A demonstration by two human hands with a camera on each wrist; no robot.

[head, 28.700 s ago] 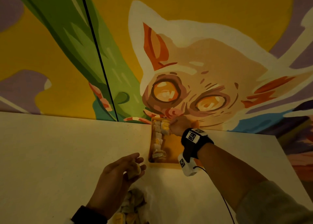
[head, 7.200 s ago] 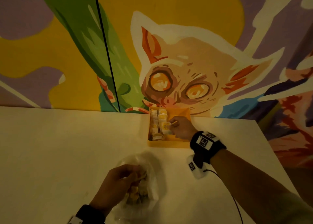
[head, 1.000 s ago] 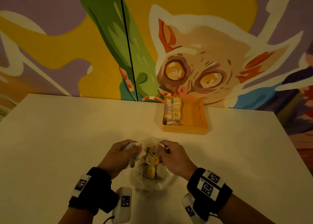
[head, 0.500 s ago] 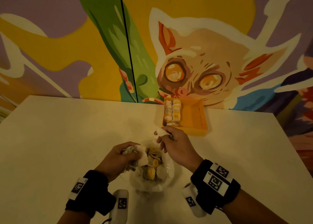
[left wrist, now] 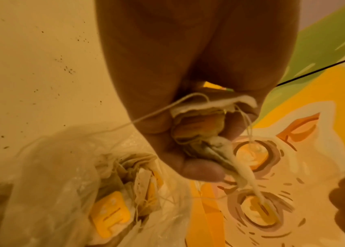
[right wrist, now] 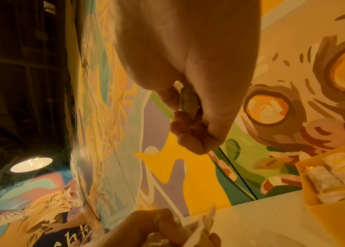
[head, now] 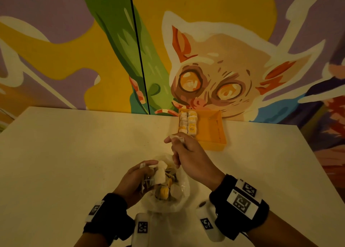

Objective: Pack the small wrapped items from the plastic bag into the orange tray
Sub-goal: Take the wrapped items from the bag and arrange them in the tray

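Observation:
The orange tray (head: 214,136) sits at the table's far edge against the mural. Two rows of wrapped items (head: 187,123) fill its left side; they also show in the right wrist view as wrapped items (right wrist: 336,178) inside the tray (right wrist: 307,192). My right hand (head: 172,140) is raised between bag and tray and pinches one small wrapped item (head: 177,137), seen edge-on as the item (right wrist: 187,102). The clear plastic bag (head: 179,200) lies open near me with several items inside. My left hand (head: 151,170) grips a bunch of wrapped items (left wrist: 199,127) with trailing strings above the bag (left wrist: 51,175).
The pale table (head: 74,153) spreads wide to the left and right of the bag. A painted mural wall (head: 205,59) rises directly behind the tray. A lit ceiling lamp (right wrist: 31,164) shows in the right wrist view.
My right hand has left the bag mouth and moved up toward the tray with one item pinched. My left hand has lifted a bunch of items slightly out of the bag.

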